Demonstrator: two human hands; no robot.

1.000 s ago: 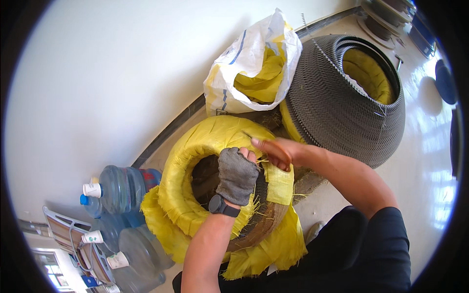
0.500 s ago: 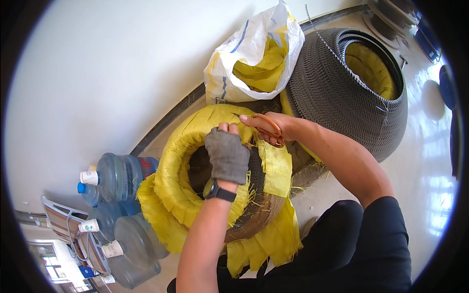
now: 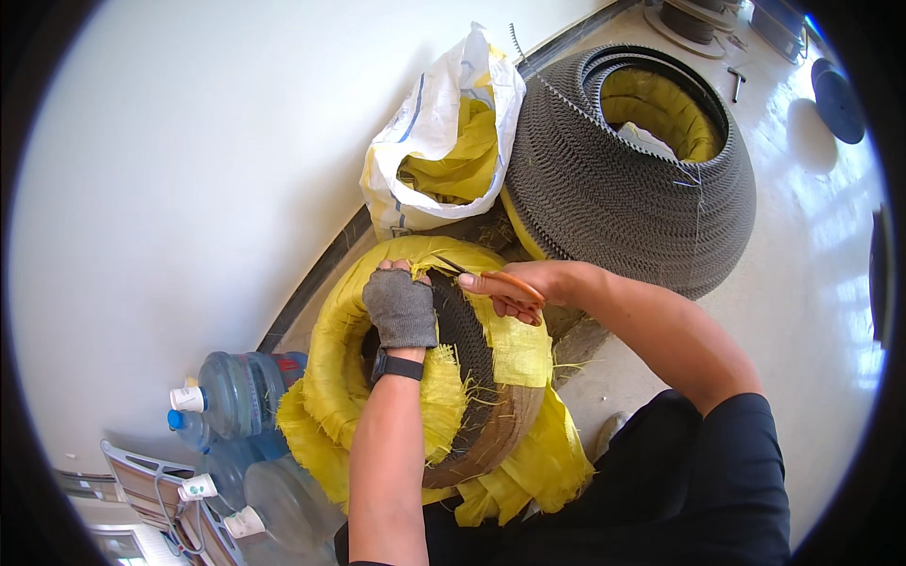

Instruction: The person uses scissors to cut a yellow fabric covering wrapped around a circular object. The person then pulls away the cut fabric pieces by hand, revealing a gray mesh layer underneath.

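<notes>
A round coil wrapped in yellow woven plastic lies in front of me. Part of its wrapping is torn away, baring a dark ridged surface and a brown layer. My left hand, in a grey fingerless glove, has its fingers closed on the yellow wrapping at the coil's upper part. My bare right hand holds scissors with orange handles. Their dark blades point left, at the wrapping's edge just beside my left fingers. Loose yellow strips with frayed edges hang at the coil's near side.
Beyond the coil stands a white sack with yellow material inside. A large dark coil of toothed strip rises at the right. Several water bottles and a folding chair are at the left, by the white wall.
My left hand has drawn the wrapping left, and more of the dark ridged surface shows. The scissors have moved with it, staying near my left fingers. The whole view has shifted.
</notes>
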